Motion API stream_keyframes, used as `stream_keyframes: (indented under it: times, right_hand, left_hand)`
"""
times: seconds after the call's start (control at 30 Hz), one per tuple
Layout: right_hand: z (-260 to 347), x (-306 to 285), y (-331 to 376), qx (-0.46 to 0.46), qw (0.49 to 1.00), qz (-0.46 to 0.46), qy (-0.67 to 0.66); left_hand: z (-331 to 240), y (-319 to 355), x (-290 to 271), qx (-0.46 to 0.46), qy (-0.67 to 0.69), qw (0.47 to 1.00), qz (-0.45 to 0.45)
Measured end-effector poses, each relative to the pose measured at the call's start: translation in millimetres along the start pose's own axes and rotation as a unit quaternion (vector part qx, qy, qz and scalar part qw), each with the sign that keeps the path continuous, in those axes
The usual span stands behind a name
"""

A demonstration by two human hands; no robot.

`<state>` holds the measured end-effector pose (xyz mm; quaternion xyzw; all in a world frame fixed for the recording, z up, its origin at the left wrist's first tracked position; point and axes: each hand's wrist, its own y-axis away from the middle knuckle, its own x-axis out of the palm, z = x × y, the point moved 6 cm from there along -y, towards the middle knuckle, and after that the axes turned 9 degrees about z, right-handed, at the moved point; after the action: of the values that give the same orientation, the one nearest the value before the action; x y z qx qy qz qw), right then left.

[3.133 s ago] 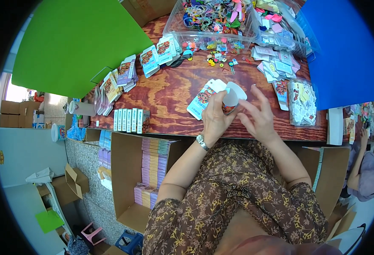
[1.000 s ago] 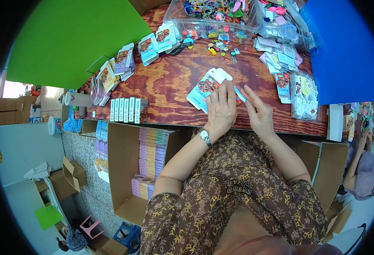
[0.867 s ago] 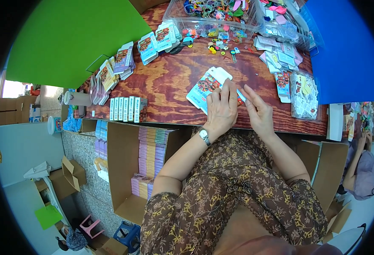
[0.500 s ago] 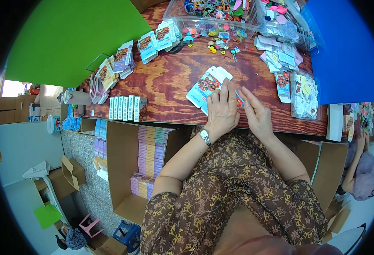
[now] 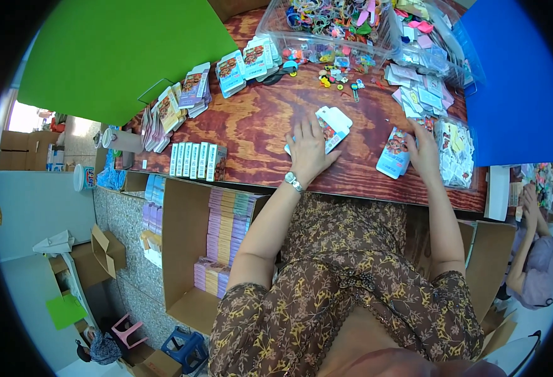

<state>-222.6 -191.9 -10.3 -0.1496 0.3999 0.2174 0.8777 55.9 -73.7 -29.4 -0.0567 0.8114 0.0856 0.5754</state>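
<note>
My left hand [image 5: 308, 149] lies flat with fingers spread on a light blue printed carton [image 5: 334, 129], covering its left part. The carton lies on the table, with its white end flaps folded out at the upper right. My right hand [image 5: 423, 154] is farther right, fingers apart. Its thumb is beside the right edge of two overlapping light blue printed packs [image 5: 391, 157], which lie tilted on the table. Behind the right fingers shows part of another printed pack [image 5: 425, 124]; whether the fingers touch it is hidden.
A clear box of white pieces [image 5: 457, 154] stands at the right. Clear bins of colourful trinkets [image 5: 333, 41] fill the back, with small loose pieces [image 5: 333, 78] before them. Upright cartons [image 5: 191, 160] and fanned card piles [image 5: 231, 74] line the left. A blue panel [image 5: 521, 81] rises at right.
My right hand has moved right, away from the left hand. Two light blue packs now lie separately near it. My left hand has flattened over the carton. The view has shifted slightly.
</note>
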Motion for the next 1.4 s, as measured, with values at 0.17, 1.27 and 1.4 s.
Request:
stream_keyframes:
  times: [0.17, 1.27, 1.4]
  right_hand:
    - [68.2, 18.6, 5.5, -0.135, 0.987, -0.028, 0.084]
    - [123.2, 60.5, 0.7, 0.018, 0.861, 0.101, -0.499]
    - [126.6, 66.2, 2.7, 0.005, 0.86, 0.095, -0.501]
  left_hand:
    - [-3.5, 5.4, -1.3, -0.001, 0.023, 0.998, -0.06]
    - [-47.8, 46.1, -54.0, 0.141, 0.126, 0.954, -0.234]
    - [-50.4, 46.6, -51.0, 0.146, 0.121, 0.953, -0.236]
